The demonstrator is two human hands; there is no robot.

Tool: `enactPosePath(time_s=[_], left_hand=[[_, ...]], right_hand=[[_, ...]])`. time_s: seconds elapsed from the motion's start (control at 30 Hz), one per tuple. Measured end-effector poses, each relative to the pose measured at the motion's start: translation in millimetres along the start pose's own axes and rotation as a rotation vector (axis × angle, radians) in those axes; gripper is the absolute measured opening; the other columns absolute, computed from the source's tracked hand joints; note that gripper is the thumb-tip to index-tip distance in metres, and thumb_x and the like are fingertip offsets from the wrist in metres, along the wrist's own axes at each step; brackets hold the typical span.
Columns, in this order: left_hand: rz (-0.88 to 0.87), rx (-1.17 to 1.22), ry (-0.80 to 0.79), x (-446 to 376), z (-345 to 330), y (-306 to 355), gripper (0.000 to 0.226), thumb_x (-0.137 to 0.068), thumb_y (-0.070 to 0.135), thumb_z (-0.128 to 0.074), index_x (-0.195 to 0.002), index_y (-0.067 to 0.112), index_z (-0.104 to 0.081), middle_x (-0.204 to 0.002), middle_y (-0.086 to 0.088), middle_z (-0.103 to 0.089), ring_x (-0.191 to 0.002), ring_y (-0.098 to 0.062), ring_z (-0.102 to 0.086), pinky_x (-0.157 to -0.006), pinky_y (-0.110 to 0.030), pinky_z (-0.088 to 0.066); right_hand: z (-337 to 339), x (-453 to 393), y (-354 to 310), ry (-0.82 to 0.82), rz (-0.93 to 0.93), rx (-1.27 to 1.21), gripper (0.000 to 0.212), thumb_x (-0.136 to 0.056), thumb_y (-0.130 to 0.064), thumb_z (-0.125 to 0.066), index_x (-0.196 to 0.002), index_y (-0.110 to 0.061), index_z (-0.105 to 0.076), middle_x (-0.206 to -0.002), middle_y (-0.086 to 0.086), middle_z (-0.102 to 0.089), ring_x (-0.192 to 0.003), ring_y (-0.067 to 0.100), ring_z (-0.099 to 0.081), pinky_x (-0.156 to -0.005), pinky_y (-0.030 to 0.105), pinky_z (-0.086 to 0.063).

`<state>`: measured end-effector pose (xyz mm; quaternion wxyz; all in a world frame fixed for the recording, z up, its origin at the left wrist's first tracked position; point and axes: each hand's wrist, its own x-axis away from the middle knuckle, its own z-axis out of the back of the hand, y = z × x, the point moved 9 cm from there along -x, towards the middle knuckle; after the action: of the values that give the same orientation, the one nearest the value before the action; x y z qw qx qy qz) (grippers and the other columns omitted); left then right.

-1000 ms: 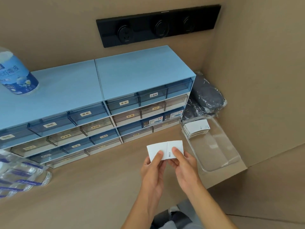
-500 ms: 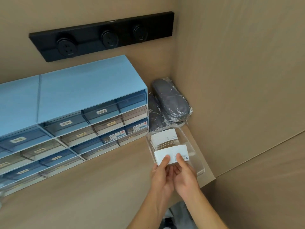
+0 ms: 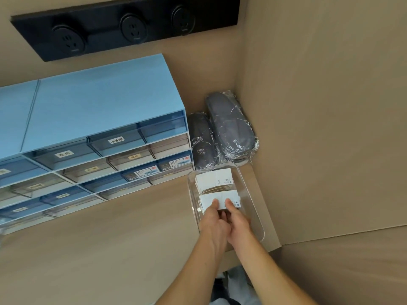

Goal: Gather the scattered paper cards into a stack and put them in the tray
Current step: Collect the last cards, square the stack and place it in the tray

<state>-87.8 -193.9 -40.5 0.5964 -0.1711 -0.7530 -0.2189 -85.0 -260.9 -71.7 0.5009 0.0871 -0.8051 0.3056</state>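
Observation:
A clear plastic tray (image 3: 256,219) stands on the desk near the right wall. At its far end lies a stack of white paper cards (image 3: 214,179). A second stack of white cards (image 3: 220,200) is low inside the tray, just in front of the first one. My left hand (image 3: 214,220) and my right hand (image 3: 236,220) both grip this second stack from its near edge, thumbs on top. Whether the stack touches the tray floor is hidden by my hands.
A blue drawer cabinet (image 3: 94,119) with labelled drawers fills the left. Two grey cases wrapped in plastic (image 3: 229,128) lie in the corner behind the tray. A black socket strip (image 3: 123,27) is on the back wall. A brown partition wall (image 3: 319,119) rises right of the tray.
Both hands carried the card stack from above the bare desk rightward and forward into the tray, down in front of the stack lying there. My view turned right as well.

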Motion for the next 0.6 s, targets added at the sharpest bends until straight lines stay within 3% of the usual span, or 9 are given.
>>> enactPosePath(time_s=[0.13, 0.23, 0.3, 0.37, 0.47, 0.53, 0.6], left_hand=[[0.002, 0.002, 0.022, -9.5, -5.8, -0.1, 0.035, -0.088, 0.012, -0.073, -0.119, -0.002, -0.065, -0.100, -0.017, -0.067, -0.067, -0.023, -0.062, -0.044, -0.029, -0.046], [-0.007, -0.007, 0.037, -14.3, -9.4, 1.8, 0.033, -0.089, 0.014, -0.073, -0.116, -0.002, -0.065, -0.093, -0.016, -0.066, -0.064, -0.022, -0.061, -0.038, -0.027, -0.047], [-0.018, -0.015, 0.039, -16.8, -12.4, 4.2, 0.031, -0.090, 0.014, -0.072, -0.116, -0.002, -0.065, -0.098, -0.016, -0.067, -0.063, -0.021, -0.060, -0.040, -0.029, -0.048], [-0.025, -0.015, 0.028, -20.1, -14.2, 6.2, 0.027, -0.090, 0.012, -0.071, -0.114, -0.001, -0.065, -0.101, -0.016, -0.068, -0.062, -0.021, -0.060, -0.039, -0.030, -0.050], [-0.025, 0.013, 0.007, -25.2, -16.2, 7.1, 0.012, -0.092, 0.010, -0.069, -0.096, 0.000, -0.065, -0.074, -0.012, -0.066, -0.047, -0.019, -0.062, -0.031, -0.026, -0.048], [-0.042, -0.026, 0.029, -30.5, -15.8, 8.4, 0.019, -0.092, 0.011, -0.069, -0.079, 0.000, -0.060, -0.050, -0.010, -0.063, -0.028, -0.017, -0.056, -0.025, -0.022, -0.043], [-0.055, -0.092, 0.031, -30.0, -14.2, 10.6, 0.023, -0.092, 0.015, -0.069, -0.078, 0.001, -0.059, -0.056, -0.010, -0.061, -0.041, -0.020, -0.057, -0.032, -0.022, -0.045]], right_hand=[[-0.7, -14.4, -5.1, 0.055, 0.001, 0.071, 0.039, -0.085, -0.015, -0.076, -0.117, 0.006, -0.067, -0.118, 0.023, -0.070, -0.093, 0.031, -0.069, -0.100, 0.045, -0.054], [-2.0, -21.2, -10.6, 0.081, 0.007, 0.104, 0.041, -0.083, -0.014, -0.078, -0.117, 0.006, -0.066, -0.118, 0.024, -0.070, -0.084, 0.028, -0.069, -0.097, 0.045, -0.056], [-2.0, -23.5, -15.9, 0.102, 0.037, 0.148, 0.040, -0.083, -0.011, -0.078, -0.116, 0.008, -0.065, -0.116, 0.026, -0.070, -0.077, 0.028, -0.068, -0.085, 0.042, -0.061], [-3.2, -24.6, -23.4, 0.120, 0.081, 0.208, 0.038, -0.084, -0.008, -0.076, -0.116, 0.009, -0.064, -0.114, 0.029, -0.070, -0.070, 0.027, -0.068, -0.061, 0.032, -0.062], [-3.2, -26.0, -28.5, 0.136, 0.092, 0.290, 0.042, -0.086, -0.011, -0.075, -0.118, 0.011, -0.060, -0.105, 0.028, -0.071, -0.053, 0.022, -0.068, -0.038, 0.022, -0.051], [-0.9, -26.7, -30.6, 0.153, 0.090, 0.355, 0.041, -0.085, -0.016, -0.076, -0.114, 0.009, -0.061, -0.094, 0.025, -0.072, -0.047, 0.020, -0.067, -0.038, 0.022, -0.049], [1.1, -27.8, -30.8, 0.163, 0.084, 0.399, 0.037, -0.084, -0.020, -0.077, -0.107, 0.005, -0.062, -0.090, 0.022, -0.073, -0.057, 0.025, -0.067, -0.048, 0.028, -0.053]])
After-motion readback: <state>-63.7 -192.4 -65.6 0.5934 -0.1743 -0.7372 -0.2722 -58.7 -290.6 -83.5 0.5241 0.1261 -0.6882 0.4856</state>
